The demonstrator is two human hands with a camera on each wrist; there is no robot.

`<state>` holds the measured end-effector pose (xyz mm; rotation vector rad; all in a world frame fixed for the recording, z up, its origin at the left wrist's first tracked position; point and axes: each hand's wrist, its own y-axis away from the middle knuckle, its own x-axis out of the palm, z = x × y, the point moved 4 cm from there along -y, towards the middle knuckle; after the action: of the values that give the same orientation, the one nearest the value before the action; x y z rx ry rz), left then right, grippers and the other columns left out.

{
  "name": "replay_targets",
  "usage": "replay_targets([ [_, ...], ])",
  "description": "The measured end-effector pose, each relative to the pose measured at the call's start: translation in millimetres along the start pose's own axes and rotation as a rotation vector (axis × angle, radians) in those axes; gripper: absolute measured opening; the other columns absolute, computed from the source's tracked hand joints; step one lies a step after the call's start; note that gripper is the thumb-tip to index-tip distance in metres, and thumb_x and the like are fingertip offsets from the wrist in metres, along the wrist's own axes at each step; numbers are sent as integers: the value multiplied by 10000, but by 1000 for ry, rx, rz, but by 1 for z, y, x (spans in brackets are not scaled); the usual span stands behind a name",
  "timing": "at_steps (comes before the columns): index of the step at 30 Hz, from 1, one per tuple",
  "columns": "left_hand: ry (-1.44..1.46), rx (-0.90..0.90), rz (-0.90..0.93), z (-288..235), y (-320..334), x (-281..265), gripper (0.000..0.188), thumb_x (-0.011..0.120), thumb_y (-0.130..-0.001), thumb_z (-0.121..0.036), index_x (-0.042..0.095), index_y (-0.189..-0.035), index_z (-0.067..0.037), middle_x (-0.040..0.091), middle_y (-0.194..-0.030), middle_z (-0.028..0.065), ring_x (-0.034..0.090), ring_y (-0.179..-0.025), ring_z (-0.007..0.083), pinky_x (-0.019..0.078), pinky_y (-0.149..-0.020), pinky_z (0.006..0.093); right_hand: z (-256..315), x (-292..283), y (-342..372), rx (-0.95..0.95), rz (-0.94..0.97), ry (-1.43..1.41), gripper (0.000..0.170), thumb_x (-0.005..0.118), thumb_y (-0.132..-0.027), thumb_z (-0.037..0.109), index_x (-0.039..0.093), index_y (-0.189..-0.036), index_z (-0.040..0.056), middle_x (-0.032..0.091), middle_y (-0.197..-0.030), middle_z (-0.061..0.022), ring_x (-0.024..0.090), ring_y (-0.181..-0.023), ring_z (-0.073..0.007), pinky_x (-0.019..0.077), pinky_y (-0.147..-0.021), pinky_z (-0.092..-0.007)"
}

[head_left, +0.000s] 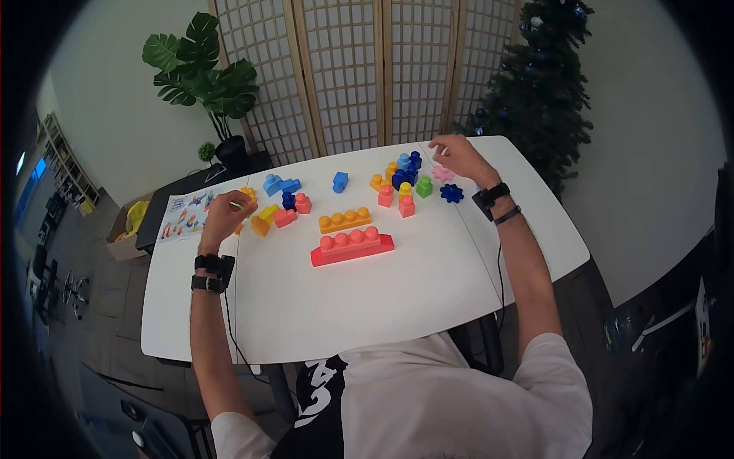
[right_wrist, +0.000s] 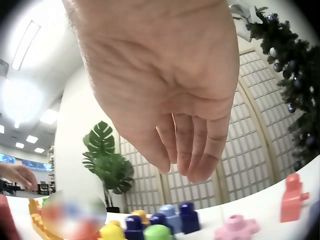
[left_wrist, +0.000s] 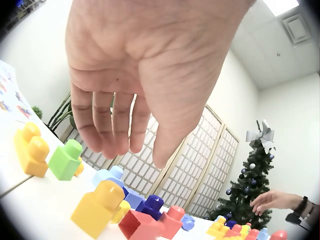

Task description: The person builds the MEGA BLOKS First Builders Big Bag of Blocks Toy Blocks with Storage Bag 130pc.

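My left hand (head_left: 228,217) hangs over the left side of the table, fingers loosely bent downward with nothing in them. Below it in the left wrist view stand a green block (left_wrist: 66,160), a yellow-orange block (left_wrist: 95,210) and a red block (left_wrist: 141,224). At the far right, my right hand (head_left: 462,159) is raised with loose fingers, also holding nothing. It is nearest to a pink gear-shaped piece (head_left: 442,174) and a cluster of dark blue blocks (head_left: 405,177). A long red block assembly (head_left: 352,249) lies at the table's middle, behind it a long orange block (head_left: 345,220).
A dark blue gear piece (head_left: 452,193) and a green block (head_left: 424,186) lie on the right of the white table (head_left: 359,314). A printed picture sheet (head_left: 186,216) lies at the left edge. Cables hang from both wrist cameras. Behind stand a folding screen (head_left: 344,76) and a decorated tree (head_left: 535,84).
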<state>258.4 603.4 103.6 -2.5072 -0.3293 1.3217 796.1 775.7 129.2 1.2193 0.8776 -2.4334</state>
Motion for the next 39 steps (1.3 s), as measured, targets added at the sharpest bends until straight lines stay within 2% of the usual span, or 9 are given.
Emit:
replay_targets([
  [2, -16, -19, 4, 0, 0, 0, 328, 853, -911, -260, 778, -1072, 16, 794, -1002, 117, 755, -828, 191, 602, -760, 309, -45, -6, 6, 80, -60, 139, 289, 752, -857, 59, 762, -1141, 5, 777, -962, -144, 745, -852, -267, 605, -789, -375],
  [6, 2, -10, -5, 0, -1, 3, 320, 849, -914, -258, 779, -1065, 15, 794, -981, 115, 759, -816, 190, 601, -748, 309, -65, -2, 23, 110, -73, 159, 274, 753, -845, 52, 771, -1116, 10, 769, -924, -132, 730, -822, -258, 595, -772, -374],
  [11, 56, 84, 13, -18, -7, 14, 272, 835, -923, -216, 779, -1058, 13, 795, -949, 116, 768, -816, 196, 603, -737, 313, -6, 21, 26, -31, 73, -86, 239, 781, -868, 78, 770, -1093, -2, 770, -925, -129, 723, -813, -215, 583, -765, -338],
  [18, 61, 120, 16, -49, -15, 21, 216, 833, -924, -183, 779, -1024, 1, 797, -952, 107, 764, -813, 202, 604, -741, 306, 64, 68, 10, -139, 246, -102, 246, 766, -923, 113, 757, -1131, -19, 764, -945, -119, 701, -822, -183, 572, -781, -316],
  [20, 69, 171, 24, -55, -17, 23, 203, 838, -915, -170, 778, -1019, -6, 797, -941, 103, 753, -793, 199, 602, -733, 309, 72, 81, 4, -152, 263, 9, 300, 753, -926, 161, 747, -1164, -21, 754, -1012, -163, 714, -948, -308, 576, -870, -385],
  [23, -3, 158, 82, -60, -18, 28, 225, 850, -893, -154, 777, -1052, -13, 788, -944, 95, 740, -806, 187, 593, -717, 305, 79, 90, 2, -181, 213, 88, 335, 723, -934, 176, 726, -1210, -14, 736, -1112, -185, 682, -1091, -363, 551, -972, -432],
  [30, -257, 225, 154, -68, -11, 58, 308, 875, -827, -192, 764, -1065, -32, 765, -980, 116, 730, -907, 279, 589, -793, 370, 86, 94, -2, -206, 209, 129, 316, 697, -923, 147, 722, -1199, -6, 729, -1140, -197, 671, -1136, -369, 543, -1007, -453],
  [36, -462, 109, 179, -44, -5, 79, 331, 841, -839, -203, 751, -1120, -54, 767, -992, 140, 723, -974, 345, 585, -849, 443, 87, 91, 0, -198, 193, 141, 294, 701, -911, 142, 743, -1155, -16, 747, -1093, -217, 696, -1096, -382, 567, -967, -455],
  [39, -396, 266, 145, -51, -2, 71, 356, 855, -816, -201, 758, -1121, -46, 776, -986, 141, 732, -926, 342, 593, -846, 427, 79, 96, 2, -205, 155, 126, 280, 714, -901, 149, 751, -1114, -29, 751, -1092, -220, 708, -1069, -384, 580, -939, -456],
])
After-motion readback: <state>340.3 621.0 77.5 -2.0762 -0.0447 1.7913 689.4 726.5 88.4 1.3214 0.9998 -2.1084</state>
